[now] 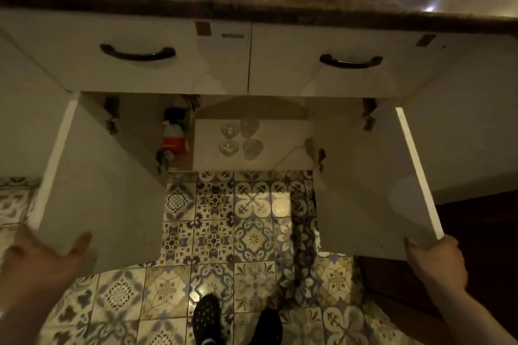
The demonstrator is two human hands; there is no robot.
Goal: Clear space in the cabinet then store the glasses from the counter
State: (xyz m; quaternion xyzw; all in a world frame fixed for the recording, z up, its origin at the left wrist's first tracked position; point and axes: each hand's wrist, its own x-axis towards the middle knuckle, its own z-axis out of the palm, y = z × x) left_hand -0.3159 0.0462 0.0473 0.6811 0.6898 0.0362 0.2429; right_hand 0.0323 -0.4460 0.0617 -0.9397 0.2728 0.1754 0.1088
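Head cam: left hand (42, 255) & right hand (433, 258) fingers wrapped on door (106, 190) edges; glasses (241, 138) inside. I'd shut both slowly, no slam.

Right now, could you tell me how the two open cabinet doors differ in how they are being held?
The left door is gripped at its lower corner by the left hand, thumb lying on the inner face. The right door is gripped at its lower outer corner by the right hand, fingers wrapped around the edge. Both doors are white and swung wide open.
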